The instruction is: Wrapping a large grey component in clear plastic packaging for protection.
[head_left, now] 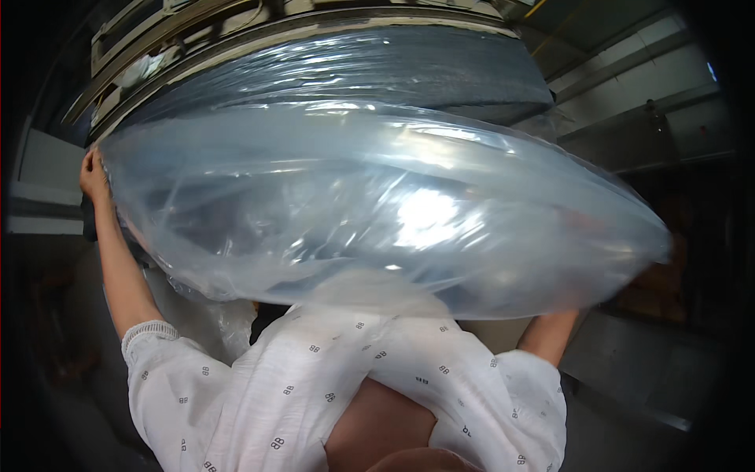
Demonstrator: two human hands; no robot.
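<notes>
A large sheet of clear plastic film (pixel 314 189), puffed out like a bag, stretches across the view in front of my chest. My left hand (pixel 94 175) is raised at the far left, its fingers closed on the film's upper left corner. On the other side, my right forearm (pixel 550 334) passes behind the film. The right hand is covered by the cloudy plastic, so its fingers cannot be made out. Toward the right the film narrows to a point, and its lower edge lies against my white shirt (pixel 346 346).
Beyond the film stands a big dark block wrapped in shiny plastic (pixel 472 71). A wooden frame (pixel 189 59) runs along its back and left. More crumpled clear plastic (pixel 228 318) hangs low by my left side. Grey metal surfaces (pixel 637 362) are at the lower right.
</notes>
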